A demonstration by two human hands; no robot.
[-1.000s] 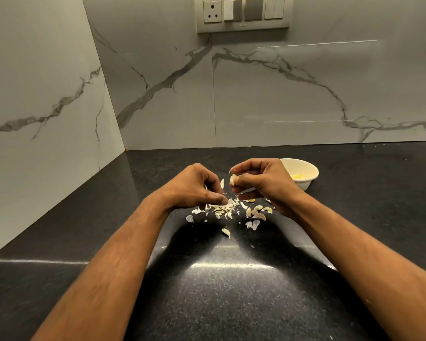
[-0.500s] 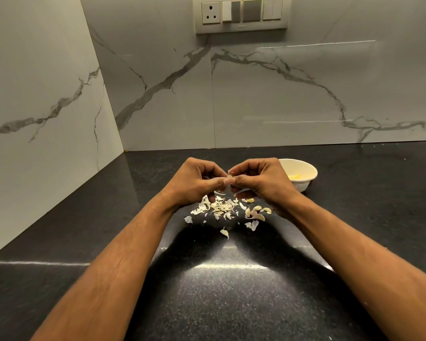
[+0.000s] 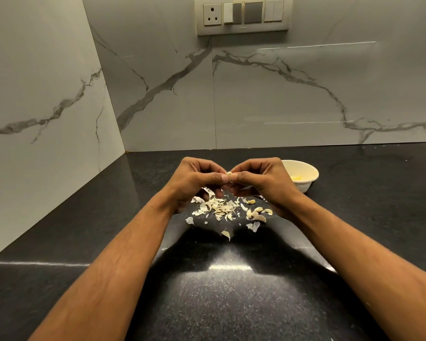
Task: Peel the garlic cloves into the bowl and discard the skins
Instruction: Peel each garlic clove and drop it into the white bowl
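Pale garlic clove (image 3: 229,176) pinched between hands, skins (image 3: 217,207) on counter, cream bowl (image 3: 303,174) right.

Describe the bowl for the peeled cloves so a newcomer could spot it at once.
On the black speckled countertop, look just beyond the right hand, toward the marble wall. There sits the small round cream bowl with something pale yellow inside. It is the only container; everything else nearby is loose papery garlic skins and unpeeled cloves.

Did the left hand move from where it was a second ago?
Yes. The left hand rose off the skin pile and went right, meeting the right hand; both now pinch the garlic clove.
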